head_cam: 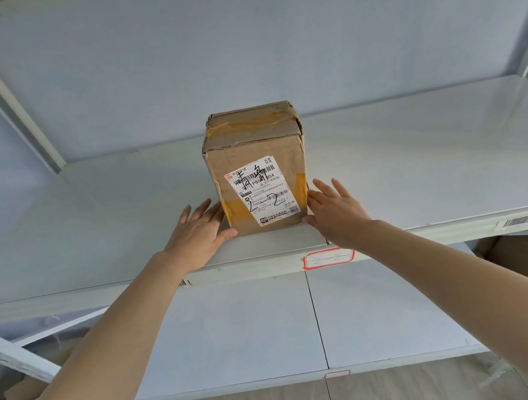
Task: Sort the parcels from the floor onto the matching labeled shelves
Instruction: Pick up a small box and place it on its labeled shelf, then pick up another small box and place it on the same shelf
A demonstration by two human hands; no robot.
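As hands (pixel 197 233) flank parcel (pixel 256 170), seemingly "2-2"

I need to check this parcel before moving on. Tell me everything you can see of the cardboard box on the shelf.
The cardboard box is brown, creased and sealed with yellowish tape across its top and lower front. It stands upright near the front edge of the white shelf. A white shipping label with barcodes and black handwriting, including "2-2", covers its front. The left hand and right hand touch its lower sides with straight fingers.
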